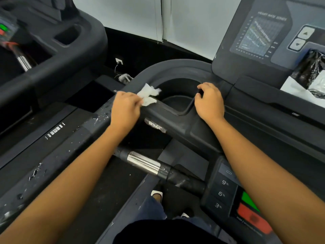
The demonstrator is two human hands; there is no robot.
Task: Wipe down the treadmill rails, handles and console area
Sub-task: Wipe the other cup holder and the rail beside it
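White crumpled wipe [148,95] is pinched in the left hand [125,108], fingers curled round it. It is pressed on top of the dark console arm [168,120], right at the left rim of the cup-holder pocket [177,87]. Part of the wipe sticks out past the fingertips towards the pocket.

Right hand [209,101] is on the pocket's other side, fingers hooked over its inner rim, no cloth in it.

Left side rail [58,152] runs back from the wipe towards the camera and is flecked with white specks and droplets (densest just behind the left wrist). Chrome grip handle [143,163] crosses below both forearms, untouched.

Speed keypad [221,189] with 9, 6, 3 sits under the right forearm, green and red buttons [251,212] just beside it. Heart-rate chart panel [258,36] is upper right, with a crinkled plastic bag [311,73] on the console next to it. Second treadmill [52,41] stands to the left.
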